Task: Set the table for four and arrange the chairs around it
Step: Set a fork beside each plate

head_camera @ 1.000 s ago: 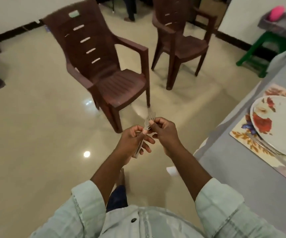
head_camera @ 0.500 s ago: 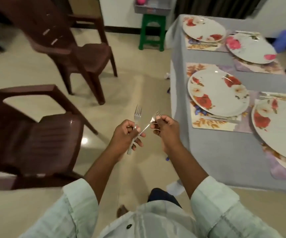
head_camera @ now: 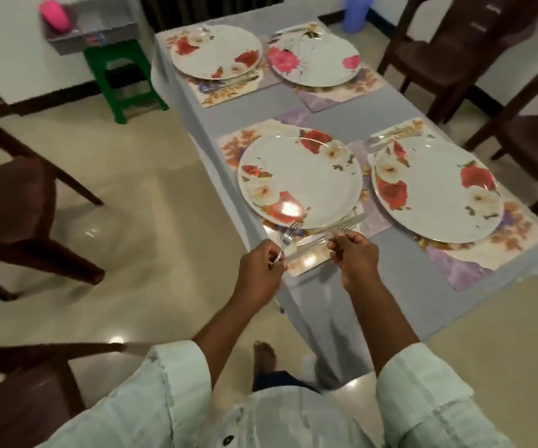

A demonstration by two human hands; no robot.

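My left hand (head_camera: 261,266) grips a steel fork (head_camera: 288,236) by its handle, tines up, at the near-left corner of the table (head_camera: 332,124). My right hand (head_camera: 353,253) pinches a second fork (head_camera: 347,227) whose tines lie by the rim of the nearest floral plate (head_camera: 300,176). A knife (head_camera: 329,232) lies on the placemat (head_camera: 309,257) beside that plate. Three more floral plates sit on placemats: near right (head_camera: 435,189), far left (head_camera: 216,51) and far right (head_camera: 314,61).
Brown plastic chairs stand on the left (head_camera: 9,202), at the lower left (head_camera: 25,392) and on the right (head_camera: 455,37), with another at the right edge (head_camera: 532,130). A green stool (head_camera: 116,69) carries a grey tray with a pink object. A blue container (head_camera: 356,11) stands beyond the table.
I have turned from the chairs toward the table. Both hands, first together on the forks, have separated with one fork each and now reach over the table's near corner.
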